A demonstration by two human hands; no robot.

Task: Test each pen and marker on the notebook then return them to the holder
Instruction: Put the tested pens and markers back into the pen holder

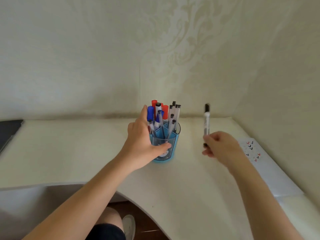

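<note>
Pale cream desk (69, 153) carries everything. The white open notebook (270, 170), its page ticked in red and black, lies at the right edge, just beyond your right hand (221, 146). The translucent blue plastic pen holder (173, 146) stands mid-desk. Your left hand (140, 144) wraps it, thumb across the near wall.

Your right hand pinches the white, black-capped marker (206, 122) by its lower end, upright, right of the holder and apart from it.

- Handling, judged: light, stiff, smooth. Grip mid-barrel.
- Obstruction: crowded red, blue and clear pens (165, 111) may block re-entry.
</note>
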